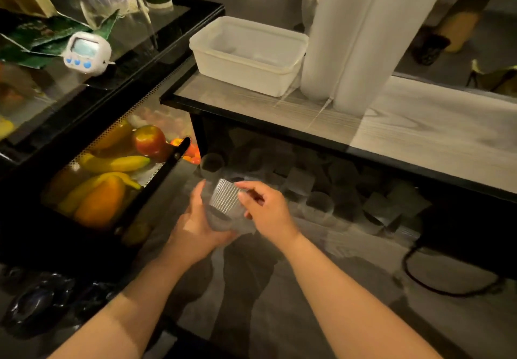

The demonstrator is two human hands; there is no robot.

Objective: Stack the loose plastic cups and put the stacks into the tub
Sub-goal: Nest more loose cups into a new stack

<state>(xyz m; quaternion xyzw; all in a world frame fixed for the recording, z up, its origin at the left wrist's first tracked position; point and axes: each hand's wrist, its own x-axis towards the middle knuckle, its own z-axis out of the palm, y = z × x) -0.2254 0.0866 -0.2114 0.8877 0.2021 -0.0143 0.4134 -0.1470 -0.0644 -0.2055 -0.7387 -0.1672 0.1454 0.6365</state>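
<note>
Ribbed clear cup (225,199): gripped in my left hand (200,226), my right hand (265,209) pinching its rim, well below the white tub (246,77). Loose cups (319,205): below tub, under the bench (419,135).

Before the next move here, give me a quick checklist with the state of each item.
1. Left hand grips the cup: ok.
2. Right hand on the cup's ribbed side: fingertips near it, contact cannot tell.
3. More than one cup nested in the hands: cannot tell, clear plastic blurs.
4. Loose cups left on the floor, one ahead, one to the right: not ok, unstacked.
5. Tub open on the shelf: ok.
6. Stack in the tub: not ok, none visible.
</note>
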